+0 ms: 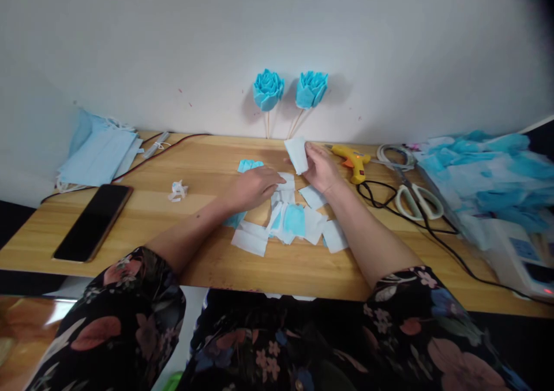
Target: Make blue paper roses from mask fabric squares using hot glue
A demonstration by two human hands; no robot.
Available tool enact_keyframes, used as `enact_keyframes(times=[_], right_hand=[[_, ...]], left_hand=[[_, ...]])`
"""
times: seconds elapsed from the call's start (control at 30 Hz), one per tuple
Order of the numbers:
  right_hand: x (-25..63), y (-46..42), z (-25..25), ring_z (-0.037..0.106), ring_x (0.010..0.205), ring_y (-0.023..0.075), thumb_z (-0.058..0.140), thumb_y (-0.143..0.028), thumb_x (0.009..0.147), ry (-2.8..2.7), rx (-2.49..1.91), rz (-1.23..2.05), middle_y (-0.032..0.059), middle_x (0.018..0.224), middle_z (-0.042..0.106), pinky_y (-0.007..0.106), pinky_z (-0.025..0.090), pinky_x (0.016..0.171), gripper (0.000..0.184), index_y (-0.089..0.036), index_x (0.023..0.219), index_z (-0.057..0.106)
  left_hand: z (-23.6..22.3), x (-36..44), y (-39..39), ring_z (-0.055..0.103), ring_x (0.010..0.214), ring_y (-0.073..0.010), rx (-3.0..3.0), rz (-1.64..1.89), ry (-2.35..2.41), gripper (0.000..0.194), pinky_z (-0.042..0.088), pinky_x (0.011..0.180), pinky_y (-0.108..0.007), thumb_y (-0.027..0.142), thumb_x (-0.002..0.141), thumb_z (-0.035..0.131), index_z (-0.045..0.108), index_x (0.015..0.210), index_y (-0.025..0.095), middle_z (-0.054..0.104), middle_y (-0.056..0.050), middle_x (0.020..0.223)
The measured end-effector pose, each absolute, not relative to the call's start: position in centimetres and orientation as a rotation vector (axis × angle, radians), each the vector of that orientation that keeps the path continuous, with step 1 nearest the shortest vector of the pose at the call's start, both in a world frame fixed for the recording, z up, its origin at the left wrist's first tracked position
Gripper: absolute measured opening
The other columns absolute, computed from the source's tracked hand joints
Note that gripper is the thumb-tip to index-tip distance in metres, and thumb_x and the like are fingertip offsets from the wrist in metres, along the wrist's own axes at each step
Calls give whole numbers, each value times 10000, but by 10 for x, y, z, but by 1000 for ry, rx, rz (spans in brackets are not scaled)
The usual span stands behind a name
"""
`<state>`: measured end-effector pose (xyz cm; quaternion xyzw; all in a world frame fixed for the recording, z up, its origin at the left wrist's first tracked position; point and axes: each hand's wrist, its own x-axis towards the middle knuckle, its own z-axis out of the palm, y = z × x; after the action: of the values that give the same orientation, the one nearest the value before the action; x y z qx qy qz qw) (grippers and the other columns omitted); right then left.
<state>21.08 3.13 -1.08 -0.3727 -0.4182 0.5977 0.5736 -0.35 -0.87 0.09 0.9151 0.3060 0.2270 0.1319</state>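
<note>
My right hand (321, 169) holds up a pale, tapering piece of mask fabric (296, 154), gripped at its right edge. My left hand (258, 184) is bent low over the desk, fingertips closed on another whitish fabric piece (284, 182). Under and in front of both hands lie several cut white and blue mask pieces (294, 221), overlapping in the middle. Separate cut pieces rest to the left (251, 238) and right (334, 236). Beyond my left hand is a small pleated blue piece (250, 165).
Two blue fabric roses (269, 90) on sticks lean against the wall. To the right are a yellow glue gun (355, 161), scissors (418, 199), a black cable and a heap of blue and white fabric (485, 172). A phone (93, 222) and stacked masks (98, 151) lie left.
</note>
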Motion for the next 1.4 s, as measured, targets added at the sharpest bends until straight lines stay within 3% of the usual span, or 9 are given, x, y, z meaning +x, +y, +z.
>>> enact_keyframes(times=[0.13, 0.37, 0.53, 0.67, 0.8, 0.93, 1.1, 1.3, 1.4], right_hand=[[210, 32, -10, 672, 861, 209, 843, -592, 663, -949, -892, 1384, -6, 825, 698, 386, 615, 729, 444, -250, 842, 623], [210, 31, -12, 619, 782, 185, 820, -642, 660, -997, -903, 1372, -22, 757, 626, 371, 590, 713, 482, -248, 818, 590], [209, 28, -10, 551, 685, 144, 861, -629, 592, -984, -897, 1343, -41, 704, 557, 300, 526, 643, 510, -240, 765, 580], [205, 24, -6, 454, 623, 126, 790, -675, 660, -1079, -952, 1236, -44, 666, 461, 273, 433, 585, 511, -234, 725, 540], [199, 17, -1, 412, 630, 127, 700, -701, 756, -1241, -1018, 1085, -36, 659, 440, 270, 379, 604, 489, -231, 713, 570], [193, 9, 4, 408, 644, 121, 649, -649, 844, -1394, -1014, 949, -36, 656, 456, 266, 370, 635, 454, -217, 713, 603], [189, 7, 2, 457, 661, 126, 626, -662, 858, -1486, -1000, 866, -21, 673, 523, 265, 393, 630, 479, -199, 739, 653], [189, 7, -1, 602, 717, 162, 550, -673, 907, -1390, -955, 1051, 11, 752, 644, 283, 488, 665, 491, -222, 983, 727], [189, 5, 2, 579, 730, 149, 595, -673, 878, -1422, -954, 1008, 10, 797, 656, 273, 473, 674, 478, -218, 941, 727]], left_hand=[[-4, 2, -14, 652, 1118, -263, 2669, 552, 924, 424, 512, 971, -435, 90, 909, 427, 684, 1237, 166, 728, -122, 1220], [-2, 4, -18, 671, 1075, -246, 2590, 533, 904, 447, 526, 932, -401, 42, 847, 425, 712, 1147, 207, 746, -84, 1128], [-4, 4, -14, 676, 985, -201, 2326, 827, 1013, 417, 527, 900, -350, 66, 863, 413, 690, 1149, 190, 739, -79, 1100], [-1, 3, -9, 654, 912, -179, 1981, 1121, 1185, 279, 520, 816, -298, 232, 946, 464, 660, 1132, 162, 726, -91, 1059], [5, 1, -8, 630, 840, -176, 1768, 1184, 1080, 441, 505, 711, -286, 512, 997, 425, 640, 1133, 152, 703, -103, 1023], [8, 3, -8, 583, 711, -153, 1653, 1073, 988, 497, 475, 644, -277, 634, 905, 546, 645, 902, 147, 653, -61, 809], [10, 5, -7, 513, 611, -110, 1428, 1099, 977, 434, 422, 600, -251, 568, 731, 758, 629, 778, 156, 605, -2, 659], [9, 4, -4, 486, 573, -94, 1336, 1135, 991, 347, 402, 578, -243, 471, 700, 779, 648, 741, 152, 599, 14, 618], [6, 4, -5, 524, 602, -103, 1361, 1100, 982, 319, 409, 586, -240, 436, 728, 772, 670, 796, 141, 632, 1, 666]])
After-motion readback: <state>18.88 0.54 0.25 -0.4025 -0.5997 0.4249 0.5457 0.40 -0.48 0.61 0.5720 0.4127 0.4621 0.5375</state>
